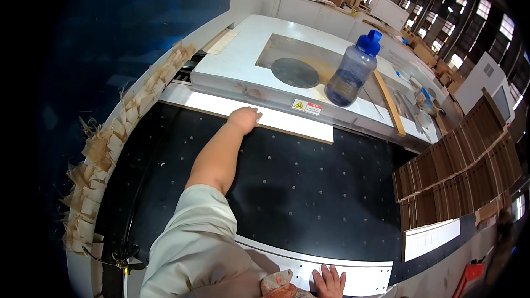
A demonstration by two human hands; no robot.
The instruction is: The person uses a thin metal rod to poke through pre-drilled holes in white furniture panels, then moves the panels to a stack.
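Observation:
My left hand (244,121) reaches across the black table to a long white board (298,126) lying along the far side. Its fingers are curled over the board's near edge; the fingertips are partly hidden. Close to me lies a second white panel (359,273) with small drilled holes along its edges and a dark groove line. My right hand (329,282) rests flat on this panel, fingers stretched out, holding nothing. A patterned cloth piece (279,284), perhaps a sleeve cuff, shows beside it.
The black work surface (287,187) is dotted with small studs. Behind it stands a pale machine housing (232,49) bearing a blue-capped water bottle (353,69) and a wooden strip (390,102). Brown slotted boards (458,165) are stacked at right. Frayed tape-like flaps (99,154) line the left edge.

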